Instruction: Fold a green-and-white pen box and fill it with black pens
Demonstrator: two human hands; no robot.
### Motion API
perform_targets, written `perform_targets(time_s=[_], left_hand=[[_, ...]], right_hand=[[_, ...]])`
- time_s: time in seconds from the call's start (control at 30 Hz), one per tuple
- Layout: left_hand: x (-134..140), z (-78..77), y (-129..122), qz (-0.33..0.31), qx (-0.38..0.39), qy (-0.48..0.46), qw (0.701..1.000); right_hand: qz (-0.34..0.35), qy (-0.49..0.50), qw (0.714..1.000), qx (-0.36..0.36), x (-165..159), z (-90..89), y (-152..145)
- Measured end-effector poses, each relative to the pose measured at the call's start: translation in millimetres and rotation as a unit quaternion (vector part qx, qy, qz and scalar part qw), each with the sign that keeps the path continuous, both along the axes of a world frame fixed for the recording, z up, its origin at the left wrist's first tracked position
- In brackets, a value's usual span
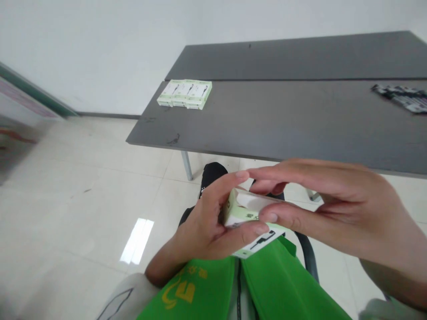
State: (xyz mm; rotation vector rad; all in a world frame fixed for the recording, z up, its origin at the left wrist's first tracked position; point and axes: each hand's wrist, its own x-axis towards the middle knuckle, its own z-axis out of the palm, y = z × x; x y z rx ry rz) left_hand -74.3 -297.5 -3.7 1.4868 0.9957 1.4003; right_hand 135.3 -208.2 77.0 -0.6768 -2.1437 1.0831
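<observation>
Your left hand grips the small green-white box over your lap, thumb under, index over its top. Your right hand pinches the box's open end, fingertips closed narrow on the flap. Green vest sits below. Farther off, more boxes lie on the grey table, dark packets at right.

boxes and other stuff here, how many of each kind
small green-and-white box in hands: 1, held by left hand and right hand
batch of matching boxes on the grey table: 1, individual count unclear
dark packets pile at the far right: 1, too blurred to count
green vest: 1
total: 4
</observation>
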Motion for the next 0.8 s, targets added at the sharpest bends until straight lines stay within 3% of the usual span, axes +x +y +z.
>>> perform_targets(time_s=[0.17, 0.33, 0.8], left_hand=[[-1.6, 11.7, -0.6, 0.013, 0.042, 0.090, 0.995], [1.4, 14.9, -8.7, 0.011, -0.018, 0.051, 0.998], [0.9, 24.4, -14.3, 0.025, -0.040, 0.010, 0.999]], right_hand=[[0.034, -0.030, 0.999, -0.019, 0.9, -2.1, -2.2], [0.039, -0.007, 0.998, -0.053, 0.5, -1.2, -5.5], [0.086, -0.050, 0.993, 0.063, 7.0, -6.8, -18.9]])
